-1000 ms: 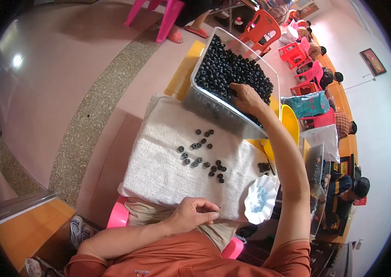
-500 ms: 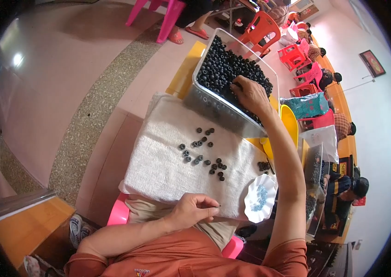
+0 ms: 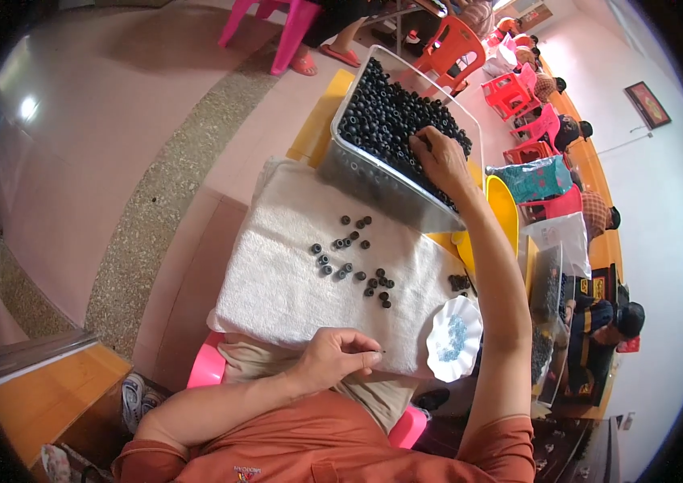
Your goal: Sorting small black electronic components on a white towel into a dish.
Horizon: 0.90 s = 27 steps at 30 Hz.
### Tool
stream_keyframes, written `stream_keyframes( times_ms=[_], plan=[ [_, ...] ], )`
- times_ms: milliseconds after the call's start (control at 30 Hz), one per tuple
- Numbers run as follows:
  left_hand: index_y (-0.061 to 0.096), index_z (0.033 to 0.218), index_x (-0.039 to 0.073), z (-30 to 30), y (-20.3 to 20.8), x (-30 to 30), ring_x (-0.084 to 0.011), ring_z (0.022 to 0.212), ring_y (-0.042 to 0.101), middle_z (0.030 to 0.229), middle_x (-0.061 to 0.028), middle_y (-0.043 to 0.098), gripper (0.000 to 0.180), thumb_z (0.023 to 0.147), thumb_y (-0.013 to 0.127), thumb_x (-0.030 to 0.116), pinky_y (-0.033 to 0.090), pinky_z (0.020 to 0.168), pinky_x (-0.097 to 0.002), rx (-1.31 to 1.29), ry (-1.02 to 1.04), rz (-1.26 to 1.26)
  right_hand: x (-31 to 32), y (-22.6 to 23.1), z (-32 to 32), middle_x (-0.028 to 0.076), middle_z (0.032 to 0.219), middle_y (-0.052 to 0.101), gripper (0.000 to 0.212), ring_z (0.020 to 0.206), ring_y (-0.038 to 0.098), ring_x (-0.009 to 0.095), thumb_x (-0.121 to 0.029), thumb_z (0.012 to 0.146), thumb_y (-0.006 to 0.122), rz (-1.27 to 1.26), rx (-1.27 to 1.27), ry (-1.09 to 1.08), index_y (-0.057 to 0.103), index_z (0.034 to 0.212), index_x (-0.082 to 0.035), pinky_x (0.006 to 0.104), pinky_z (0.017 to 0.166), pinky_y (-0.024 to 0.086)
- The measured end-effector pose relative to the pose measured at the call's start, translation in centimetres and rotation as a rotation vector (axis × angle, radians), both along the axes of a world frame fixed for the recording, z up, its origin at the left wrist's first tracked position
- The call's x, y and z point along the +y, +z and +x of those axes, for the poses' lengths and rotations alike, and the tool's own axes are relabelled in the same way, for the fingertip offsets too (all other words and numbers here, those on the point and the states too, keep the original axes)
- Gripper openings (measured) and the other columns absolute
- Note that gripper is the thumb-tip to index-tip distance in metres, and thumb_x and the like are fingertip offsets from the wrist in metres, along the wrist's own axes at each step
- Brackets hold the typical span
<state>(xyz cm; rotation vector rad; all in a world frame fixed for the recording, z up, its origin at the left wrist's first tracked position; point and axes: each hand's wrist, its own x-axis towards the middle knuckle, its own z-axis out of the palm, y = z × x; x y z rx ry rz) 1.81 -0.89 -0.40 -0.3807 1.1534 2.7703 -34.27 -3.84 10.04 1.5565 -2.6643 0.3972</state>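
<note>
My right hand (image 3: pixel 443 163) reaches into a clear plastic bin (image 3: pixel 382 173) heaped with small black ring-like pieces (image 3: pixel 394 109). Its fingers are closed at the surface of the heap; what they grip is hidden. Low over the near edge of a white towel (image 3: pixel 265 274), my left hand (image 3: pixel 337 359) makes a pinch, with a tiny dark tip showing at the fingertips. Several black pieces (image 3: pixel 347 269) lie scattered on the towel, some showing their holes. Right of my left hand stands a white fluted dish (image 3: pixel 472 354) with small pale blue bits (image 3: pixel 452 338).
A small dark cluster (image 3: pixel 459 282) lies at the towel's right edge, near a yellow scoop-like thing (image 3: pixel 503 213). More clear bins (image 3: pixel 547 282) stand to the right. Beyond are red chairs (image 3: pixel 450 52), a pink stool (image 3: pixel 293 36) and people seated along a long table.
My right hand has shifted slightly within the bin, its fingers drawn together over the pieces. My left hand stays nearly still in its pinch. The whole view has moved a little.
</note>
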Motion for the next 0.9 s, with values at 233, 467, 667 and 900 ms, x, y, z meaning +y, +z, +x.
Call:
stream_keyframes(
  times_ms=[233,467,667,900],
  plan=[
    [0.068,0.099,-0.002,-0.2,0.6,-0.3,-0.0099,0.07,0.065,0.084,-0.0052,0.069,0.016,0.085,0.072,0.005,0.052,0.062,-0.0217,-0.024,-0.005,-0.008,2.7,3.3,2.6,0.01,0.075,0.061,0.018,0.071,0.055,0.013,-0.018,0.094,0.062,-0.288,0.076,-0.004,0.063,0.101,-0.001,0.0292,0.065,0.045],
    [0.067,0.099,-0.003,0.0,0.0,0.0,-0.0097,0.07,0.065,0.083,-0.0046,0.068,0.016,0.086,0.072,0.005,0.052,0.064,-0.0213,-0.047,0.048,0.041,8.1,2.6,13.0,0.015,0.076,0.062,0.013,0.067,0.062,0.021,-0.012,0.091,0.064,-0.256,0.052,0.033,0.061,0.099,-0.002,0.0326,0.063,0.048],
    [0.067,0.1,-0.003,-0.1,-0.4,0.6,-0.0093,0.07,0.064,0.082,-0.0049,0.068,0.017,0.086,0.071,0.005,0.053,0.064,-0.0223,-0.002,0.01,-0.027,12.6,-6.5,13.4,0.018,0.086,0.065,0.017,0.076,0.064,0.038,-0.015,0.088,0.063,0.026,0.06,-0.046,0.06,0.102,-0.006,0.0445,0.065,0.05],
    [0.067,0.099,-0.003,0.0,-0.8,0.8,-0.0091,0.068,0.063,0.081,-0.0046,0.068,0.017,0.085,0.072,0.005,0.053,0.063,-0.022,-0.02,0.026,-0.054,12.3,-7.8,14.0,0.014,0.097,0.064,0.019,0.08,0.064,0.036,-0.023,0.09,0.062,0.145,0.027,-0.01,0.061,0.104,-0.009,0.0442,0.068,0.049]
  ],
)
